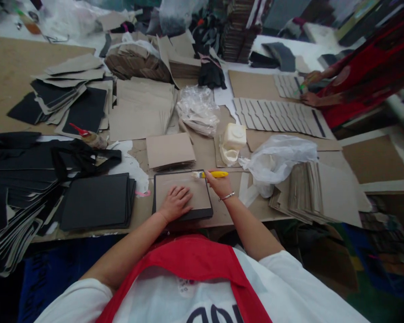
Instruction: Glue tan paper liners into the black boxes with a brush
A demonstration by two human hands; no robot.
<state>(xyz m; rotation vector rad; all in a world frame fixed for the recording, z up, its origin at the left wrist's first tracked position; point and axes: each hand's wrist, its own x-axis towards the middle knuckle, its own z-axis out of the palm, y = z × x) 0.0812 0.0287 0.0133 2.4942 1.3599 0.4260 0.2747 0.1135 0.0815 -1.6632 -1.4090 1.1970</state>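
right hand (218, 183) gripped a yellow-handled brush (218, 174), left hand (175, 204) spread open, palm down on a black-edged brown board (198, 197)

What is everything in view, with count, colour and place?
Brush: one, yellow handle, right hand
Dark-bordered board: one, tan centre, under left hand
Black board stack: one, left
Small tan stack: one, beyond bordered board
Container: one, off-white, centre right
Plastic bags: several, translucent, centre and back
Red-tipped bottle: one, left
Black pieces: uncountable, far left
Tan sheets: several piles, back and right
Overlapping strips: one long row, tan, right
Co-worker: one, red clothing, far right
Bracelet: one, silvery, right wrist
Apron: one, red, bottom
Left hand, right hand: bare, centre
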